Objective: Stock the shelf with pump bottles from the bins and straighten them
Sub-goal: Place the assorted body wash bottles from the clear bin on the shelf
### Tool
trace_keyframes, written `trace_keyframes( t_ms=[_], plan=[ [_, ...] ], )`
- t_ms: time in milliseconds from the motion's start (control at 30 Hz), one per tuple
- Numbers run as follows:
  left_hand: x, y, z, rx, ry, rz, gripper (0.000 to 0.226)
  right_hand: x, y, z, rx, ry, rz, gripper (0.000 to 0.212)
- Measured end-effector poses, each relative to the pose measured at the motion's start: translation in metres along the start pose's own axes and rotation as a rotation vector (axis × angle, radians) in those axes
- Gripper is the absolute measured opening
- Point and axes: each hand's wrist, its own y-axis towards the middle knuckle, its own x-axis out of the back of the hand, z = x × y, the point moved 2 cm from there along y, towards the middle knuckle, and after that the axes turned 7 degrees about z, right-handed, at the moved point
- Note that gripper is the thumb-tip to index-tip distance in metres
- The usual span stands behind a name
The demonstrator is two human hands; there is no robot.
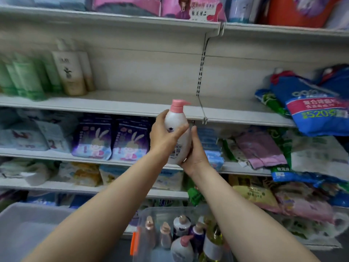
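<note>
white pump bottle (176,127), pink pump head, upright, held in the air in front of the shelf (132,106) edge. left hand (164,138) grip wraps its front; right hand (194,154) grip cups its base. below the grip: clear bin (149,214) with more pump bottles (181,239). up-left: cream bottles (70,72) on shelf.

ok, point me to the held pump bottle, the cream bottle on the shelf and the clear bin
held pump bottle (174,118): head view, white shoulder below the pink pump.
cream bottle (69,72): head view, front label.
clear bin (143,214): head view, upper left wall.
</note>
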Motion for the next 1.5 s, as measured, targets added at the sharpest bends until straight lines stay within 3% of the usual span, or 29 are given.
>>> trace_keyframes(
  t_ms=[133, 367, 433, 567, 667, 867, 1067, 1333, 1500],
  plan=[
    [0.019, 0.026, 0.000, -0.015, 0.040, 0.009, 0.115, -0.022, 0.025, 0.010, -0.029, 0.024, 0.001, 0.078],
    [0.063, 0.086, -0.009, -0.019, 0.288, -0.066, 0.142, -0.080, 0.076, 0.011, -0.029, 0.052, -0.028, 0.086],
    [0.081, 0.103, -0.007, 0.004, 0.266, -0.080, 0.136, -0.093, 0.090, 0.009, -0.005, 0.048, -0.014, 0.084],
    [0.129, 0.137, -0.001, -0.014, -0.064, -0.021, 0.074, -0.115, 0.119, 0.004, 0.020, -0.023, 0.008, 0.074],
    [0.158, 0.158, 0.001, 0.012, -0.254, 0.107, 0.055, -0.132, 0.147, 0.005, -0.042, -0.049, -0.060, 0.072],
    [0.200, 0.200, -0.001, 0.080, -0.217, 0.340, 0.051, -0.160, 0.191, -0.004, -0.026, -0.088, -0.176, 0.065],
    [0.251, 0.228, 0.020, 0.226, 0.138, 0.436, 0.037, -0.182, 0.228, -0.023, 0.142, -0.002, -0.204, 0.052],
    [0.302, 0.265, 0.053, 0.207, 0.113, 0.371, 0.041, -0.205, 0.279, -0.059, 0.135, -0.219, -0.158, 0.063],
    [0.343, 0.298, 0.075, 0.188, 0.135, 0.300, 0.036, -0.215, 0.316, -0.083, 0.112, -0.253, -0.147, 0.037]
  ],
)
